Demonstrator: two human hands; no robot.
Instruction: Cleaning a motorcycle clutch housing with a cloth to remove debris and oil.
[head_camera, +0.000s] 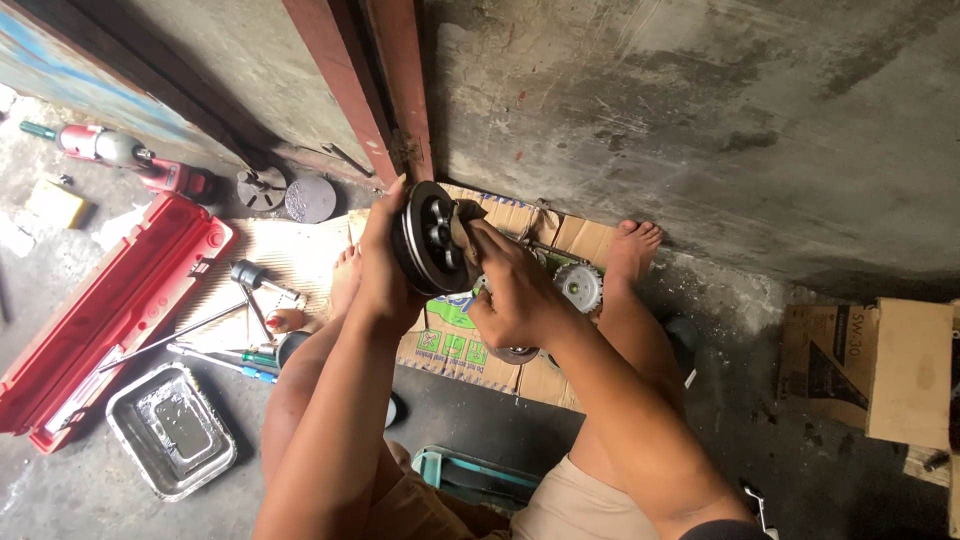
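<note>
From the head camera I see my left hand (380, 270) wrapped around the rim of a round black pulley disc (425, 238), fingers closed on it, holding it on edge above flattened cardboard (455, 340). My right hand (515, 300) presses against the disc's open face, fingers curled narrow on a small brownish piece there; I cannot tell what it is. A toothed metal wheel (580, 287) lies on the cardboard just beside my right wrist. An open red tool case (110, 310), a metal tray (170, 430) and loose hand tools (235, 335) sit well to the left.
</note>
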